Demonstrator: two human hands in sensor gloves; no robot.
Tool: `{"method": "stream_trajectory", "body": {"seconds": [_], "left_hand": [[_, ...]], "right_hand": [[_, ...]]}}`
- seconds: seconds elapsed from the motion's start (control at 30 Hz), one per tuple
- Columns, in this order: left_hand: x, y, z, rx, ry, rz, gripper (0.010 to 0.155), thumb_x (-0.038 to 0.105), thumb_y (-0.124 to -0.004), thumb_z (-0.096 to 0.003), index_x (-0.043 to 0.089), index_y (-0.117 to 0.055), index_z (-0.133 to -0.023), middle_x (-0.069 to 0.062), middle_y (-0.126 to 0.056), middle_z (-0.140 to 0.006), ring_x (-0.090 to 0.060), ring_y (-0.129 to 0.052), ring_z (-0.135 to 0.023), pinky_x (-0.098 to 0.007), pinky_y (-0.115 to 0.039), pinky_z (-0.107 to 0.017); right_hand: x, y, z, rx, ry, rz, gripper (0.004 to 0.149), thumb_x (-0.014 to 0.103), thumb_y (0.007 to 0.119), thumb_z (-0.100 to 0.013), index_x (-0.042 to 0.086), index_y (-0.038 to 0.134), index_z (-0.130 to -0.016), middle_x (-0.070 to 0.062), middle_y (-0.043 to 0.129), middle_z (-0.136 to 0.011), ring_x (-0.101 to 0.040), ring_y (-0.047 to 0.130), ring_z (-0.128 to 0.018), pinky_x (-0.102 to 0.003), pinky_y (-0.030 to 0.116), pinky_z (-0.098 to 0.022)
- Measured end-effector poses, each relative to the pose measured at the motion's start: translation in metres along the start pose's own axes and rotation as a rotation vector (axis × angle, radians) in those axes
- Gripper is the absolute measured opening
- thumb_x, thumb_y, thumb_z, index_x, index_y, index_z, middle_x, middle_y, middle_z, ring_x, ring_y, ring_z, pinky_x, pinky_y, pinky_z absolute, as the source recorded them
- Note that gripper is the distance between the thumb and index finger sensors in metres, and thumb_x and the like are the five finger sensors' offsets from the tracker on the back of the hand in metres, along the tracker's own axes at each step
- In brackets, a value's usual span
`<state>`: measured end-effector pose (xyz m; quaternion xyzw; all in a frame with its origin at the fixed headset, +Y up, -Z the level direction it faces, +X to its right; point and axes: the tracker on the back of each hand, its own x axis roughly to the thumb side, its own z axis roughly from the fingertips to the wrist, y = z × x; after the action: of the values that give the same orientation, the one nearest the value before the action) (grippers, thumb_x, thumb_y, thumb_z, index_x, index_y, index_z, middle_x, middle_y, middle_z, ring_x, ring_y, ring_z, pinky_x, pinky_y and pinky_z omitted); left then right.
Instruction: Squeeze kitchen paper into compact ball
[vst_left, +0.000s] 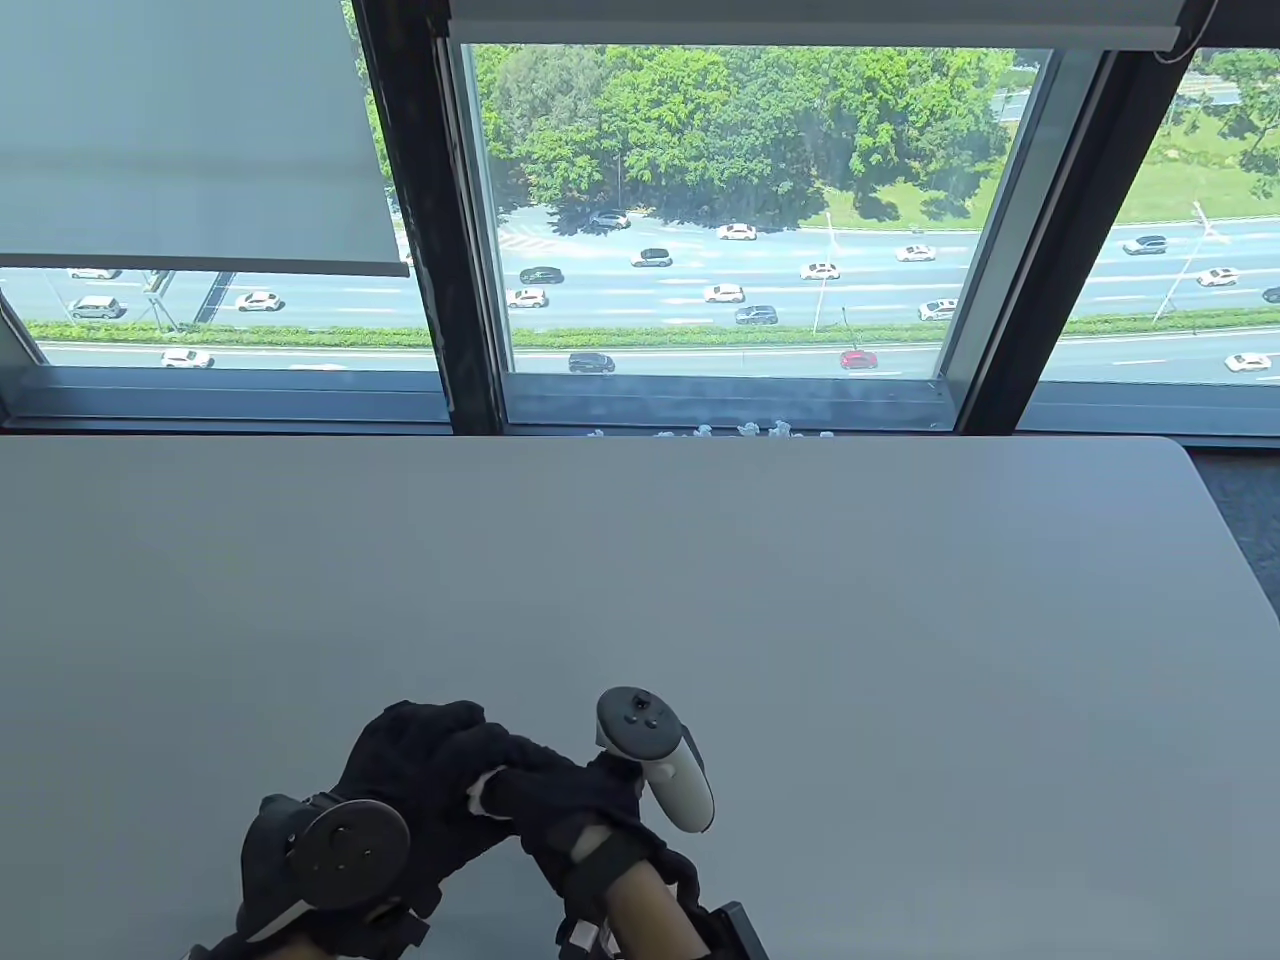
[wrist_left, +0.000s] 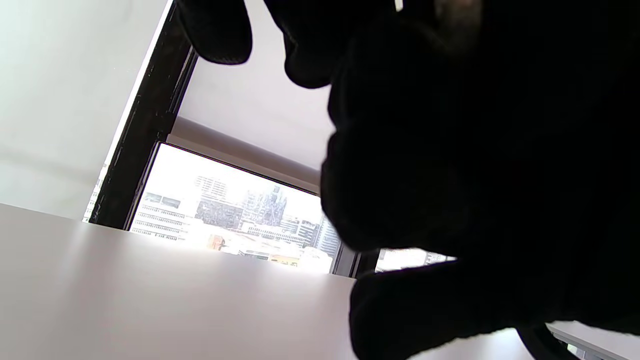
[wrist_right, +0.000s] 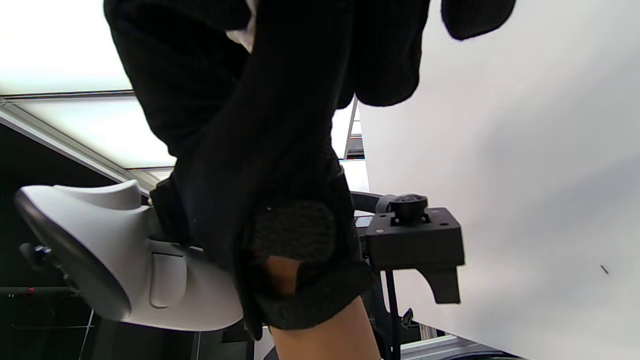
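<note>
White paper clasped between two gloved hands

Low at the near edge of the grey worktop (vst_left: 700, 560), the kitchen paper (vst_left: 482, 790) is enclosed by both hands. The left hand (vst_left: 420, 775) and right hand (vst_left: 560, 800) are cupped together, fingers (vst_left: 520, 775) curled tightly around it; only a white sliver is seen. Beyond, small white scraps (vst_left: 745, 431) lie past the far edge, below the window (vst_left: 730, 200).

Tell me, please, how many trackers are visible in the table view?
2. One dark tracker sits on the left hand at bottom left; a white-handled one on the right hand stands just right of centre. None seem hidden.
</note>
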<state>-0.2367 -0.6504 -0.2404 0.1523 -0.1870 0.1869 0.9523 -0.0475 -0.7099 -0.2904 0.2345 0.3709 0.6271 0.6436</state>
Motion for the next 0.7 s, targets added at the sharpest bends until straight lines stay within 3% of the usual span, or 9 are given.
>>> {"method": "stream_trajectory", "body": {"seconds": [0.07,0.1,0.17,0.33,0.4,0.47,0.53,0.63,0.7], "left_hand": [[-0.005,0.005,-0.001,0.032,0.047,0.005,0.050,0.054,-0.098,-0.0419,0.049,-0.076,-0.087,0.024,-0.085,-0.090,0.003,-0.091,-0.075,-0.044,-0.073,-0.084],[-0.007,0.005,-0.002,0.034,0.059,0.008,0.050,0.054,-0.099,-0.0413,0.048,-0.077,-0.086,0.023,-0.087,-0.089,0.003,-0.093,-0.073,-0.043,-0.074,-0.083],[-0.008,0.004,-0.002,0.018,0.056,0.015,0.051,0.054,-0.100,-0.0404,0.047,-0.078,-0.086,0.023,-0.088,-0.088,0.004,-0.094,-0.071,-0.043,-0.074,-0.082],[0.003,-0.008,-0.003,-0.048,-0.011,-0.128,0.061,0.058,-0.100,-0.0352,0.047,-0.076,-0.090,0.023,-0.087,-0.091,0.004,-0.094,-0.075,-0.046,-0.071,-0.085],[-0.001,-0.014,-0.003,-0.169,-0.058,0.048,0.102,0.069,-0.098,-0.0278,0.051,-0.042,-0.112,0.017,-0.048,-0.124,-0.008,-0.064,-0.113,-0.057,-0.056,-0.089],[-0.001,-0.013,-0.002,-0.135,-0.039,0.092,0.112,0.069,-0.097,-0.0299,0.054,-0.023,-0.112,0.018,-0.011,-0.127,-0.012,-0.028,-0.125,-0.059,-0.039,-0.093],[-0.001,-0.008,-0.002,-0.104,-0.041,0.020,0.107,0.069,-0.098,-0.0293,0.056,-0.031,-0.111,0.021,-0.023,-0.127,-0.008,-0.036,-0.123,-0.057,-0.041,-0.094],[-0.003,-0.003,-0.001,-0.026,0.005,-0.004,0.069,0.062,-0.098,-0.0351,0.053,-0.066,-0.095,0.025,-0.072,-0.104,0.001,-0.078,-0.097,-0.048,-0.061,-0.090],[-0.006,0.001,-0.002,0.002,0.040,-0.003,0.060,0.058,-0.099,-0.0370,0.049,-0.073,-0.090,0.025,-0.084,-0.090,0.003,-0.089,-0.082,-0.045,-0.068,-0.087]], "right_hand": [[0.005,0.000,0.007,-0.066,0.011,0.073,0.092,0.077,0.052,-0.055,0.014,0.017,-0.113,-0.019,0.038,-0.112,-0.044,0.053,-0.105,-0.065,0.046,-0.073],[0.007,-0.001,0.008,-0.103,0.012,0.124,0.096,0.078,0.055,-0.055,0.014,0.014,-0.113,-0.020,0.036,-0.112,-0.044,0.054,-0.105,-0.065,0.047,-0.073],[0.012,0.000,0.007,-0.114,0.023,0.272,0.090,0.074,0.060,-0.057,0.014,0.024,-0.114,-0.016,0.045,-0.111,-0.040,0.062,-0.104,-0.064,0.051,-0.073],[0.002,0.005,0.002,-0.183,0.110,0.257,0.057,0.051,0.055,-0.062,0.014,0.044,-0.105,-0.005,0.066,-0.099,-0.026,0.083,-0.089,-0.056,0.059,-0.073],[0.000,-0.006,0.003,-0.220,0.100,0.214,0.046,0.044,0.053,-0.061,0.020,0.054,-0.101,-0.001,0.074,-0.094,-0.022,0.089,-0.083,-0.054,0.060,-0.073],[0.000,-0.011,0.005,-0.191,0.082,0.171,0.043,0.042,0.052,-0.061,0.022,0.056,-0.099,-0.001,0.074,-0.094,-0.023,0.088,-0.083,-0.055,0.059,-0.074],[0.001,-0.012,0.005,-0.162,0.048,0.130,0.042,0.042,0.053,-0.061,0.025,0.059,-0.099,0.000,0.074,-0.095,-0.022,0.087,-0.085,-0.056,0.057,-0.074],[0.001,-0.006,0.002,-0.029,0.019,0.081,0.044,0.044,0.053,-0.061,0.025,0.057,-0.101,-0.003,0.066,-0.102,-0.026,0.078,-0.093,-0.059,0.052,-0.075],[0.001,-0.004,0.003,-0.043,0.030,0.076,0.064,0.056,0.053,-0.062,0.016,0.040,-0.110,-0.014,0.050,-0.109,-0.038,0.065,-0.101,-0.064,0.048,-0.073]]}}
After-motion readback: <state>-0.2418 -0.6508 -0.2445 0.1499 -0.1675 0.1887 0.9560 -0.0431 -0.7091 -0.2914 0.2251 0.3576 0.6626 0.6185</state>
